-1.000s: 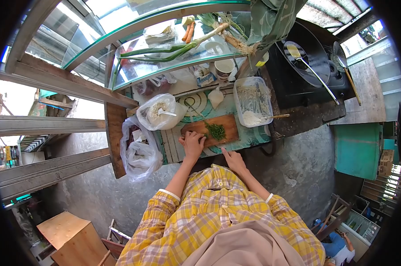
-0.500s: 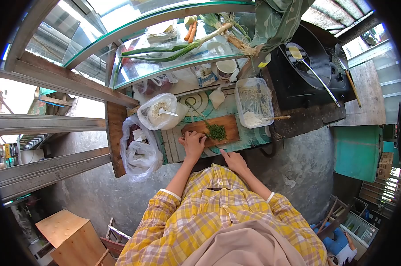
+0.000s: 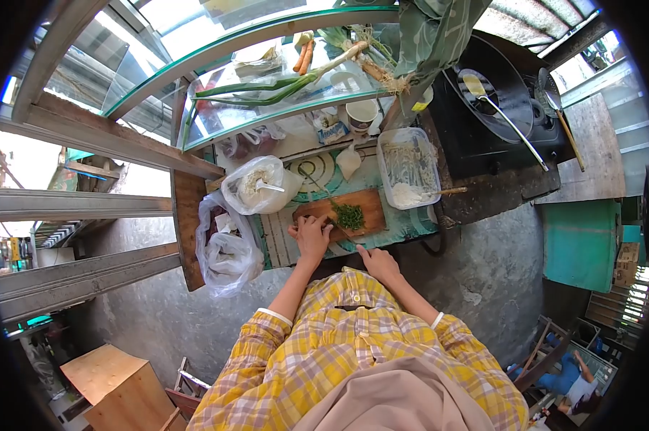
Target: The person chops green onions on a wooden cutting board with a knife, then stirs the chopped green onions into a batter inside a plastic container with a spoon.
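A wooden cutting board (image 3: pixel 372 201) lies on the table in front of me, with a small heap of finely chopped green leaves (image 3: pixel 349 215) on it. My left hand (image 3: pixel 311 237) rests on the board's left part, fingers bent down and close together; whatever lies beneath them is hidden. My right hand (image 3: pixel 380 263) grips a knife at the board's near edge. The thin knife blade (image 3: pixel 344 233) points up and left, between the left fingertips and the chopped leaves. Its handle is mostly covered by my right hand.
Left of the board stand a bag of white flour (image 3: pixel 256 188) with a spoon and another plastic bag (image 3: pixel 227 251). A plastic tub (image 3: pixel 409 161) is on the right, beside a black stove with a wok (image 3: pixel 493 93). Spring onions (image 3: pixel 288 86) lie on the glass shelf above.
Both hands stay at nearly the same spots, with the knife still at the heap. The view has shifted slightly. At the lower right, a person in blue shows more fully.
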A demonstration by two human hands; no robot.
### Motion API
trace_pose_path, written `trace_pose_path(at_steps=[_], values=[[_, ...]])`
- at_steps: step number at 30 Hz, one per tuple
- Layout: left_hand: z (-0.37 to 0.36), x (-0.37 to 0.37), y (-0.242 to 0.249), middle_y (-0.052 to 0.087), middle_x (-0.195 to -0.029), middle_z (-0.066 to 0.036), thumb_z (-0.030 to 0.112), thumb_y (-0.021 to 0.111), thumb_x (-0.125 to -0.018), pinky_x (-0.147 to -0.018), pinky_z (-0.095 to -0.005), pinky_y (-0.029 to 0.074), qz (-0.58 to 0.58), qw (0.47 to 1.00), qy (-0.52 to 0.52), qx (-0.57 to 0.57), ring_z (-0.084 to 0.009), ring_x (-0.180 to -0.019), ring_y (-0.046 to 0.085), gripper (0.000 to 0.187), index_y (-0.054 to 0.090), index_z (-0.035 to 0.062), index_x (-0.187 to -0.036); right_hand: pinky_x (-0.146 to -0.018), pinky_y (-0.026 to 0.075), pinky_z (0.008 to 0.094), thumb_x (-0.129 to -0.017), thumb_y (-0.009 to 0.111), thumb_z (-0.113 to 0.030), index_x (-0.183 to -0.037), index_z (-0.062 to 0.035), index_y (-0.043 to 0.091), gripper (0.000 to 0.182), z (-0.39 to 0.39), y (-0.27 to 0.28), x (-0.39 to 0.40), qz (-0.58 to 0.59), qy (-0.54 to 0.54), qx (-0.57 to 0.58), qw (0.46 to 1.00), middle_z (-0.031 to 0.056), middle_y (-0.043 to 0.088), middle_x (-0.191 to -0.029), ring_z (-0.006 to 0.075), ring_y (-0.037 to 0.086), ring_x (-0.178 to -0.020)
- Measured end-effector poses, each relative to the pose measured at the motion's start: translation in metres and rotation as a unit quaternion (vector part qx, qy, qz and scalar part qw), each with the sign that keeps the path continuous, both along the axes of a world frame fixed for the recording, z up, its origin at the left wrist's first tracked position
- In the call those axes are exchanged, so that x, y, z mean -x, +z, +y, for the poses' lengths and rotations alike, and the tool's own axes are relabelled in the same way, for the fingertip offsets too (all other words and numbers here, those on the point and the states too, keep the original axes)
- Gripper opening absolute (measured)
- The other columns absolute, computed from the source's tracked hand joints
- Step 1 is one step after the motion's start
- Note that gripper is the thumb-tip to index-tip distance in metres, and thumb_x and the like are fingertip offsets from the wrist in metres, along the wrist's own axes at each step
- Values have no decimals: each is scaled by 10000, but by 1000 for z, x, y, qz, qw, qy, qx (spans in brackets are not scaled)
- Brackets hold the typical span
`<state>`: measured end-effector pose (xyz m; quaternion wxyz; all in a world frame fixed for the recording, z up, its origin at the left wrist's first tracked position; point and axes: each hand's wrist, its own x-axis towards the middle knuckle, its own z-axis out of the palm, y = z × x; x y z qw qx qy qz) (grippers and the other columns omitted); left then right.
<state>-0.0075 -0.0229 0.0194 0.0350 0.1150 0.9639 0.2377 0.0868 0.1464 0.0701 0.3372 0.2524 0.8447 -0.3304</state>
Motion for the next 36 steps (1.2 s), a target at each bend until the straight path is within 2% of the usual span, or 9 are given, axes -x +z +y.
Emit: trace_pose_path(at_steps=[5,11,23,26,29,36], values=[[-1,0,8,625,-885,2,261,724,-755,-859,-492,270,-15,1000,-9,24,-227,-993,491,150,718,150,-856,-849,473,479,-934,333,-583,-973,11,678,688,12,4,-2,-24,4,9,1000,253,653,-965,418,608,-955],[-3,-1,0,623,-880,0,254,718,-760,-870,-483,260,14,999,-30,8,-223,-988,490,138,712,140,-837,-831,475,482,-934,340,-579,-956,5,681,677,1,12,6,20,28,-47,998,241,658,-951,412,612,-940],[-2,-3,-9,606,-876,8,247,697,-770,-856,-462,252,49,997,-59,3,-200,-966,485,142,704,144,-868,-850,453,461,-935,357,-569,-969,17,664,663,13,4,-8,-7,-76,28,997,269,642,-973,426,591,-983],[1,0,-8,608,-860,21,237,702,-760,-854,-459,254,74,996,-59,2,-196,-950,487,120,711,148,-839,-834,449,454,-936,369,-562,-943,33,654,659,9,-5,-8,12,-81,71,994,275,640,-960,434,588,-976],[2,3,1,612,-822,38,233,729,-735,-837,-448,254,49,998,-36,-17,-188,-928,501,109,722,141,-794,-823,446,451,-937,377,-555,-924,43,647,656,4,-7,-8,15,-76,81,994,279,638,-950,437,587,-969],[3,4,0,602,-825,32,217,732,-706,-846,-467,268,14,1000,-18,-4,-201,-937,490,97,719,150,-776,-815,450,450,-935,382,-555,-925,34,657,650,3,0,-8,5,-65,68,996,268,646,-930,430,596,-950]])
